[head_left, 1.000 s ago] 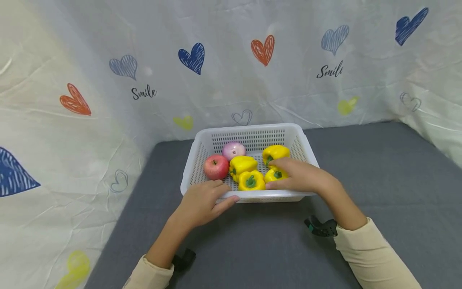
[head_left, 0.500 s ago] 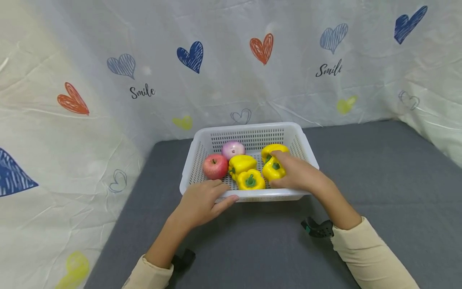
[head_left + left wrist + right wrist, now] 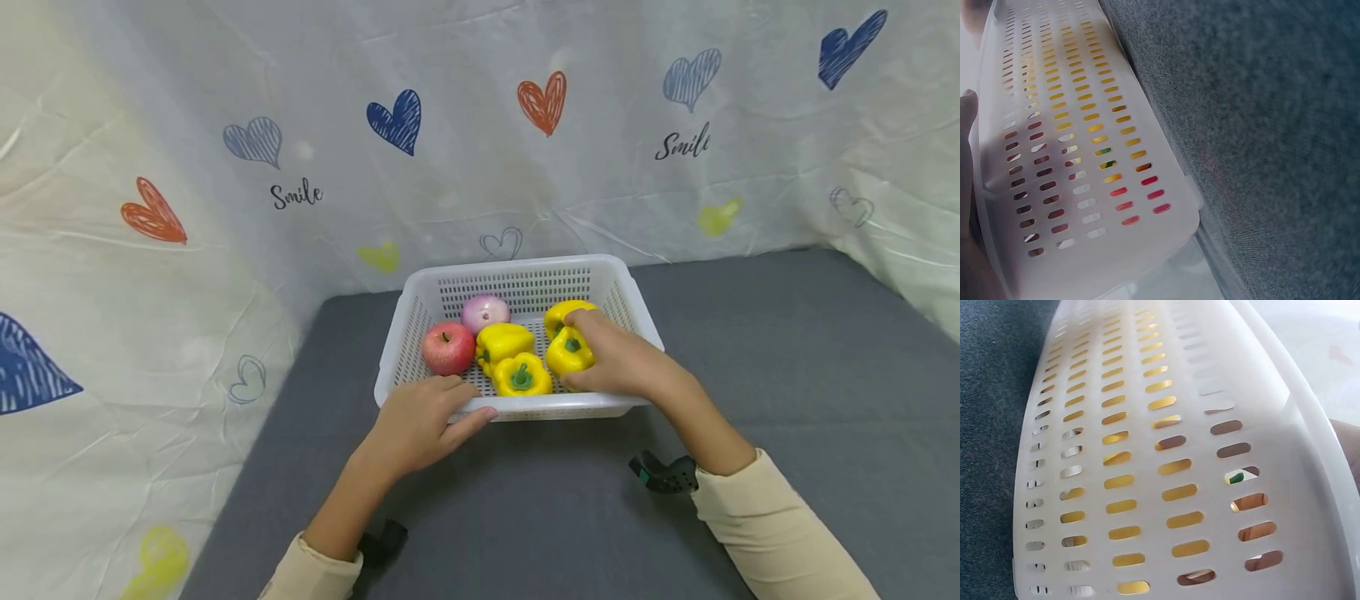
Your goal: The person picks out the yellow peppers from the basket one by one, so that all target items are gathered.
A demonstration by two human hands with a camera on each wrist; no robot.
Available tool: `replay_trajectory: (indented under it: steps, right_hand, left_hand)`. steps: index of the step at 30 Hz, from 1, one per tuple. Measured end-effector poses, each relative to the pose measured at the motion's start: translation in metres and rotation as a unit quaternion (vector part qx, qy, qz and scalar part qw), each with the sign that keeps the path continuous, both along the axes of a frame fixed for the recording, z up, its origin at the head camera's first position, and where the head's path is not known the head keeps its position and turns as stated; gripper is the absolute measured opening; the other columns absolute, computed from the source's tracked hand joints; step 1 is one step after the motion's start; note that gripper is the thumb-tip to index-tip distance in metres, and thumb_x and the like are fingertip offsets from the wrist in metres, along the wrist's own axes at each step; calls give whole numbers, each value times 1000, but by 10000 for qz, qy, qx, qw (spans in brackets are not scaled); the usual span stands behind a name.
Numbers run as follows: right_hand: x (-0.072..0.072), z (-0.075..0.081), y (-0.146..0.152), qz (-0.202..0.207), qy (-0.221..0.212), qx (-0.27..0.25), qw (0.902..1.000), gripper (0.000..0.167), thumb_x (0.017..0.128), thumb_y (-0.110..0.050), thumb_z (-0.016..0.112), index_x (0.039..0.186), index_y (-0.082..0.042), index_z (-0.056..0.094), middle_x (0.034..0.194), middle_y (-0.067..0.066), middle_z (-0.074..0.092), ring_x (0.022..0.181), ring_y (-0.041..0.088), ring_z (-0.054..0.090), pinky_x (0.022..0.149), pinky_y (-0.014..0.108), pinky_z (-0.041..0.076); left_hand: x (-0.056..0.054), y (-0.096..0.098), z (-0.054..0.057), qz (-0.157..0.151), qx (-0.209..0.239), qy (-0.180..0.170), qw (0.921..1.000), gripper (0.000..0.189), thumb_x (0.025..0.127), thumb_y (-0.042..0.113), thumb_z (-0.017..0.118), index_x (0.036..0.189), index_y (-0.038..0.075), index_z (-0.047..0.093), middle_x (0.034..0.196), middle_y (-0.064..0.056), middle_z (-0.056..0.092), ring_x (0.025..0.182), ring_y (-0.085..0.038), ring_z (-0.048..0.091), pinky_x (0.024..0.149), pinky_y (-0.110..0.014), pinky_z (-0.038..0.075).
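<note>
A white plastic basket [image 3: 517,404] with slotted walls sits on the grey cloth. My left hand [image 3: 423,421] grips its front rim near the left corner, fingertips inside and thumb along the outside. My right hand [image 3: 626,358] reaches over the front right of the basket and holds a yellow bell pepper [image 3: 567,353], stem facing front. Behind it lies another yellow bell pepper [image 3: 566,312]. Two more, a yellow bell pepper [image 3: 504,342] on its side and a yellow bell pepper [image 3: 522,379] with its green stem showing, lie mid-basket. Wrist views mostly show the basket's slotted wall [image 3: 1079,125].
At the basket's left are a red apple [image 3: 448,348] and a purple onion [image 3: 486,312]. Behind the table hangs a white curtain [image 3: 465,183] printed with hearts. Grey cloth [image 3: 525,508] covers the tabletop around the basket.
The right-hand fingers have shifted slightly, and the front right bell pepper has moved a little left and back, showing more of itself. My left hand has stayed on the rim.
</note>
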State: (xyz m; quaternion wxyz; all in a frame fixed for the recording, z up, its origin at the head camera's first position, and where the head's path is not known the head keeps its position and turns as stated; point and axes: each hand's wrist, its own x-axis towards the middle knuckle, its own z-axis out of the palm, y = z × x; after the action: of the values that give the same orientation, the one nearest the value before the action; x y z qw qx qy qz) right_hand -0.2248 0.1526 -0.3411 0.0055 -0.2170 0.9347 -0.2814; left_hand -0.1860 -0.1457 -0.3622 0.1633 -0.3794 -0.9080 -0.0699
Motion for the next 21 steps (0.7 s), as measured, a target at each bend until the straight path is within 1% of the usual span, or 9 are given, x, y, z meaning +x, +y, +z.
replay_trajectory:
  steps: [5, 9, 12, 18, 21]
  right_hand:
    - [0, 2, 3, 17, 20, 64, 10000, 76, 78, -24, 82, 138, 2, 45, 129, 18, 53, 105, 29, 53, 92, 47, 44]
    - [0, 6, 5, 48, -21, 46, 10000, 76, 78, -25, 81, 139, 1, 46, 128, 17, 54, 104, 28, 54, 92, 47, 45]
    - [0, 9, 8, 61, -31, 12, 10000, 75, 79, -25, 81, 139, 1, 45, 130, 17, 54, 107, 29, 54, 94, 48, 44]
    - [3, 16, 14, -86, -142, -7, 9999, 80, 82, -27, 79, 146, 1, 40, 141, 20, 49, 114, 32, 52, 98, 55, 43]
    - [4, 21, 17, -134, -106, -97, 9998, 80, 83, -27, 79, 146, 1, 39, 140, 19, 48, 113, 33, 53, 97, 55, 44]
  left_hand:
    - [-1, 0, -1, -12, 5, 54, 10000, 32, 97, 49, 58, 101, 19, 70, 86, 7, 63, 74, -11, 56, 61, -29, 43]
    - [-1, 0, -1, 0, 22, 74, 10000, 33, 97, 49, 58, 102, 19, 71, 87, 6, 64, 76, -11, 57, 62, -29, 44]
    - [-1, 1, -1, 18, 34, 49, 10000, 34, 97, 49, 59, 103, 19, 72, 89, 6, 65, 77, -11, 57, 64, -29, 45]
    - [-1, 1, 0, 21, 38, -27, 10000, 34, 97, 49, 59, 105, 19, 72, 91, 6, 66, 78, -11, 57, 64, -28, 46]
    - [0, 1, 0, 40, 38, -44, 10000, 33, 97, 49, 59, 104, 19, 72, 90, 7, 65, 78, -10, 57, 64, -28, 45]
